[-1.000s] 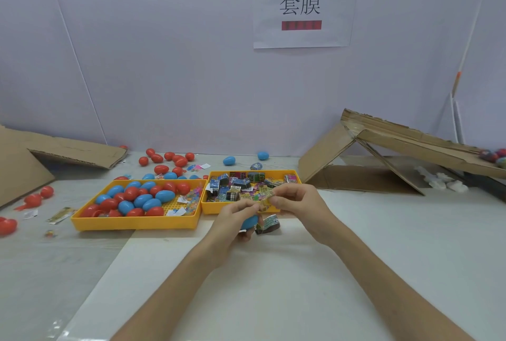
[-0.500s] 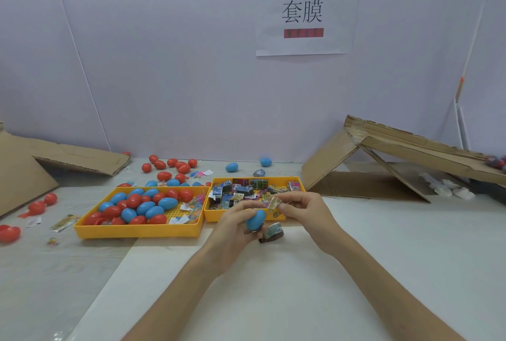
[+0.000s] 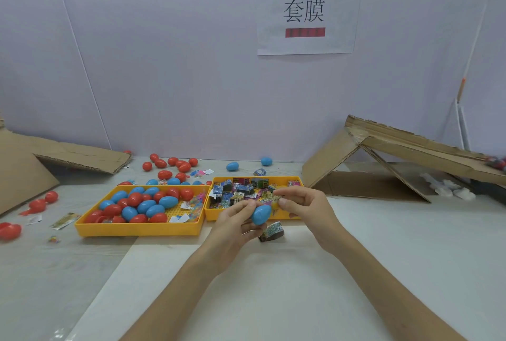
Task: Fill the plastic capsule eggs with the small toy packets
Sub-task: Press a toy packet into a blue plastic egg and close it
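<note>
The table (image 3: 369, 272) carries two yellow trays side by side toward its far edge, left of the middle. The left tray (image 3: 137, 230) is heaped with red and blue capsule eggs (image 3: 145, 205), and loose eggs (image 3: 164, 175) lie behind it along the far edge; whether any is filled cannot be told. The right tray (image 3: 297, 179) holds many toy packets (image 3: 227, 190), so I judge most of the work is left. Just in front of that tray the left hand (image 3: 232, 228) grips a blue egg (image 3: 261, 214), fingers curled round it; I cannot tell whether it is open. The right hand (image 3: 306, 206) pinches one packet (image 3: 271, 199) just above the egg, not yet inside. A second packet (image 3: 272, 232) lies on the table beneath the hands
</note>
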The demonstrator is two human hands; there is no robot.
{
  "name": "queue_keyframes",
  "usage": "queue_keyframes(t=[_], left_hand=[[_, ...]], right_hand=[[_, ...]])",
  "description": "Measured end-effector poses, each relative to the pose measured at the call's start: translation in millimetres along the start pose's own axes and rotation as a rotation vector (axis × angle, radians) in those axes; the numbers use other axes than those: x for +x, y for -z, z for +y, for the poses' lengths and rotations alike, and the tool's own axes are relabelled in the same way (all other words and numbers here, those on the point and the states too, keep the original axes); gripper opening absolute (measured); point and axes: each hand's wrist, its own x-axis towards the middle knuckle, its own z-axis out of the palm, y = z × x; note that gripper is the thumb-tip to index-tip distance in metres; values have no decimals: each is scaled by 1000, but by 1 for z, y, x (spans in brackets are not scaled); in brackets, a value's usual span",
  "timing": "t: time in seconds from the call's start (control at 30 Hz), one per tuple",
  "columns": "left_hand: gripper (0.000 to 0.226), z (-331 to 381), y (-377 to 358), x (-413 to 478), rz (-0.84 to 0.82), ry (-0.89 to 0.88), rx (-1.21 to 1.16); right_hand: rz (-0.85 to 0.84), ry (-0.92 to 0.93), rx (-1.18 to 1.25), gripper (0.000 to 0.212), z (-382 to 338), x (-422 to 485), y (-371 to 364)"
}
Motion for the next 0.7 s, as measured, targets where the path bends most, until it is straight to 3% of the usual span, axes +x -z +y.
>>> queue_keyframes(t=[0.27,0.7], left_hand=[[36,0,-1,-1,-20,-18,14],[27,0,1,-2,-52,-46,59]], right_hand=[[34,31,-26,21,1,1,0],[-9,42,-13,25,-1,-1,-1]])
